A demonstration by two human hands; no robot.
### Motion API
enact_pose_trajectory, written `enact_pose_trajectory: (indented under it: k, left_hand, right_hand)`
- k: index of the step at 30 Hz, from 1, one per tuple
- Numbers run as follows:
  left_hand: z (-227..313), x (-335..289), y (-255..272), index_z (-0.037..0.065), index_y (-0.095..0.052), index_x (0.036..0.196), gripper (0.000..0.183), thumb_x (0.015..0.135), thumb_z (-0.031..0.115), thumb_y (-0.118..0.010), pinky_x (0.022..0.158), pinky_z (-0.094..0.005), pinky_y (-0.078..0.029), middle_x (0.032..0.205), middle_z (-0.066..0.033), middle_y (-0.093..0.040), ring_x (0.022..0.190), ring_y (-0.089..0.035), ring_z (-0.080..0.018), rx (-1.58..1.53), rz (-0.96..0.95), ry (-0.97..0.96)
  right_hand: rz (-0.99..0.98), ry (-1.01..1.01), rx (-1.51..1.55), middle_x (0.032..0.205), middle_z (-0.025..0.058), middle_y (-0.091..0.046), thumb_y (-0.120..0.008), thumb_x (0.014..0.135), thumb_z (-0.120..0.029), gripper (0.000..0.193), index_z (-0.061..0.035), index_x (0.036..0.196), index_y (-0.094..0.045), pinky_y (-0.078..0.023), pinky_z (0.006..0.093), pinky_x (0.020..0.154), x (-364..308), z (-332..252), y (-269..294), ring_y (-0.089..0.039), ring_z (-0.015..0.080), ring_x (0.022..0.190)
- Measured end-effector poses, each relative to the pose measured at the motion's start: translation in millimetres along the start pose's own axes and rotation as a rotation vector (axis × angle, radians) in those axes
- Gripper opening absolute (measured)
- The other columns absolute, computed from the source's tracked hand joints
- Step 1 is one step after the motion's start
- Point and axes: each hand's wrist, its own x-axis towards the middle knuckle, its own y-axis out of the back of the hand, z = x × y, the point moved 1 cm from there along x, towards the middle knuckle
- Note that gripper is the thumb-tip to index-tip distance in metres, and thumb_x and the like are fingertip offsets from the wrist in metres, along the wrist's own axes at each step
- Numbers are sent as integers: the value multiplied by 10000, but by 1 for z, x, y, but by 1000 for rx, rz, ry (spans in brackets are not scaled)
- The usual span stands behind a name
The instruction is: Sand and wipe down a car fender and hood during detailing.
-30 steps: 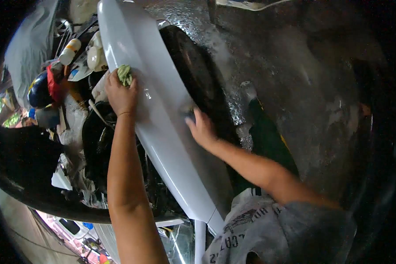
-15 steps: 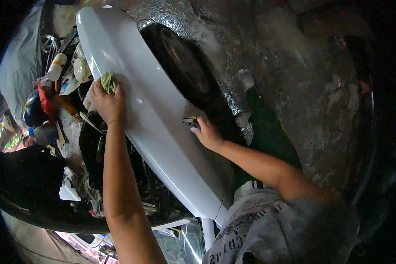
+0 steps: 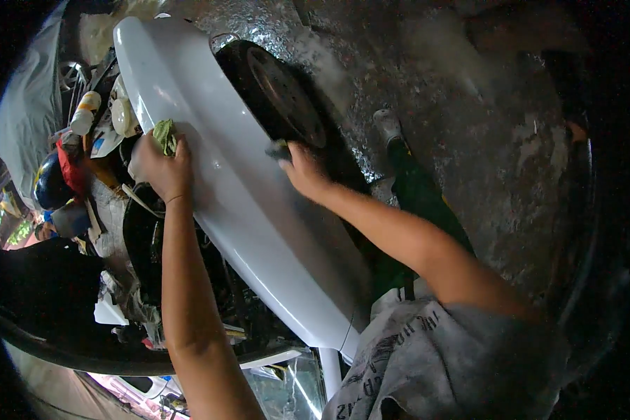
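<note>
A pale silver-white car fender (image 3: 224, 168) runs diagonally through the middle, over a dark wheel (image 3: 283, 94). On its inner upper edge rests my left hand (image 3: 164, 166), closed round a crumpled yellow-green cloth (image 3: 165, 136). My right hand (image 3: 306, 170) is closed on a small dark pad-like object (image 3: 278, 150) at the fender's outer side, close to the wheel arch. Motion blurs that object and the fingertips, so its exact kind cannot be made out.
Left of the fender, the engine bay holds a white bottle (image 3: 85, 113), a red cloth (image 3: 70, 166) and assorted clutter. A grey cover (image 3: 28, 119) hangs at the far left. Wet concrete floor (image 3: 469, 140) lies to the right, with my shoe (image 3: 387, 124) on it.
My right hand has slid forward and left along the fender toward the wheel arch with the dark object. My left hand stays at the edge with the cloth; the view has shifted slightly.
</note>
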Motion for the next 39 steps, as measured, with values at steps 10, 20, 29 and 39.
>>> enact_pose_trajectory:
  k: [10,20,29,39]
  left_hand:
    - [-11,-2,0,30,-569,1263,588,781,294,-778,1024,-486,-422,1229,-207,-593,1179,-537,-411,-11,7,-29]
    - [-13,-9,4,12,-539,1303,625,811,313,-778,1064,-470,-407,1304,-193,-564,1250,-503,-382,25,-74,14]
    - [5,-5,1,3,-540,1295,642,803,329,-793,1053,-471,-410,1290,-194,-568,1247,-502,-388,18,-50,27]
    - [10,2,2,48,-556,1263,580,769,259,-774,1048,-468,-409,1247,-181,-564,1203,-513,-387,-53,-29,6]
  right_hand:
    - [-81,82,23,1193,284,-600,-658,926,-222,439,30,1252,-506,-463,508,957,-55,-18,-5,-567,472,1129]
    - [-203,23,17,1292,297,-555,-644,939,-281,515,4,1335,-480,-450,490,1015,-64,-36,-13,-549,446,1208]
    - [-103,-23,-50,1134,300,-637,-624,948,-292,482,25,1286,-491,-498,522,898,51,-53,-2,-612,476,1070]
    - [-72,-37,-29,1127,282,-641,-647,927,-240,405,27,1203,-520,-503,529,882,76,-68,-5,-617,480,1039]
